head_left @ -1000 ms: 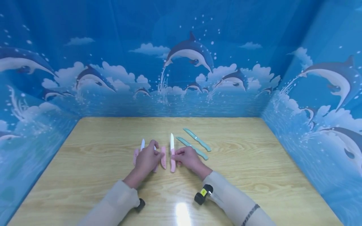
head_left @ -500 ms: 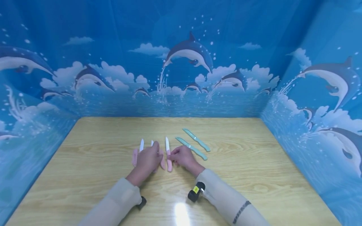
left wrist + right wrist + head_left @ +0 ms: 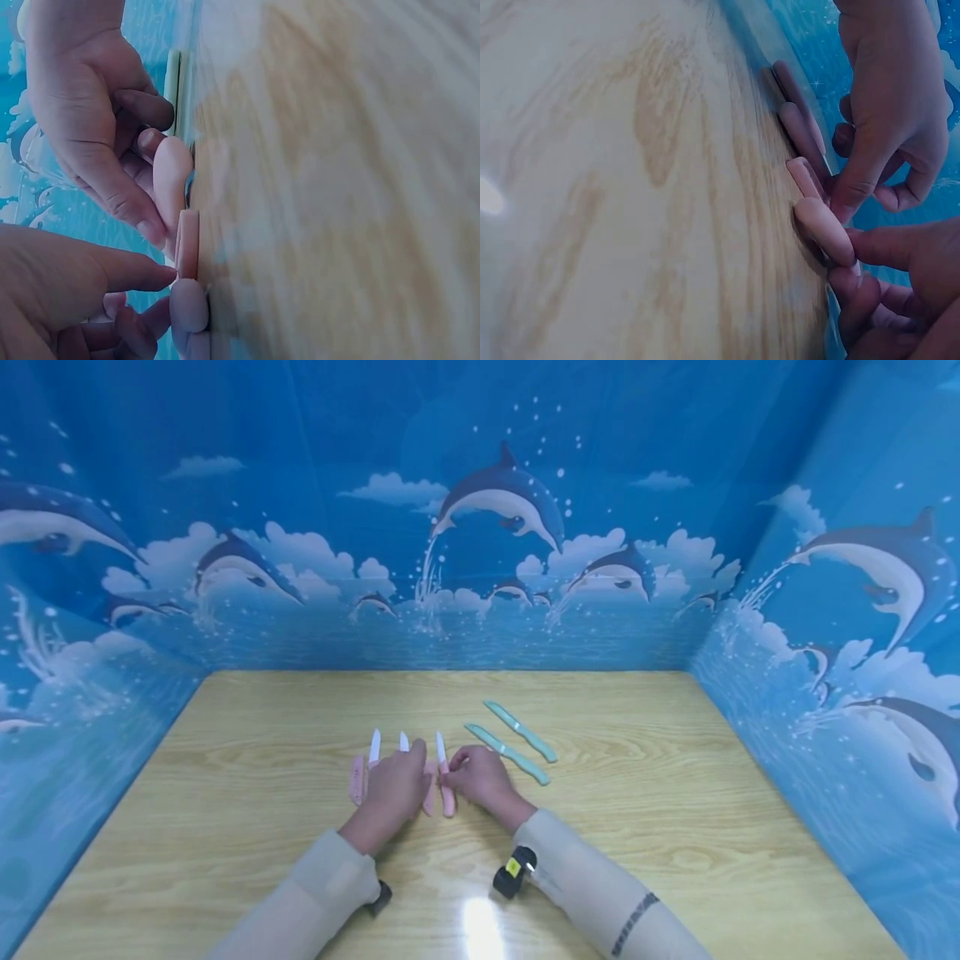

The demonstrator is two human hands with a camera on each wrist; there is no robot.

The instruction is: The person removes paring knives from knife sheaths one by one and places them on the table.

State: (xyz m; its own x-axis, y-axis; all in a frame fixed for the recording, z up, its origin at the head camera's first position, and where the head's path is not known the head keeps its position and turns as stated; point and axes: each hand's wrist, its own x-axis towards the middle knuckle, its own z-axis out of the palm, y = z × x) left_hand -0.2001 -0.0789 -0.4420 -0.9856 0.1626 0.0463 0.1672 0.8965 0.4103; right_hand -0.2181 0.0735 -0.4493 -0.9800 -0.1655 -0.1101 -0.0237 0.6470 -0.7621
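In the head view my right hand (image 3: 480, 774) pinches the pink handle of a white-bladed knife (image 3: 447, 797) lying blade away from me. The right wrist view shows thumb and fingertips at that knife's handle (image 3: 825, 229). My left hand (image 3: 397, 781) grips a pink knife sheath (image 3: 428, 797) just left of the knife; its far end is covered. A left fingertip meets the sheath (image 3: 189, 244) in the left wrist view. Two more white blades, a left one (image 3: 375, 745) and a middle one (image 3: 404, 742), stick out beyond the left hand, which mostly hides their handles.
Another pink sheath (image 3: 357, 779) lies at the far left of the row. Two green knives, a nearer one (image 3: 508, 754) and a farther one (image 3: 521, 731), lie slanted beyond the right hand. A blue dolphin-print curtain (image 3: 480, 635) borders the wooden table (image 3: 637, 793).
My right hand has drawn the pink-handled knife left and slightly toward me, closer to the sheath. The left hand has shifted slightly right over the sheath's far end.
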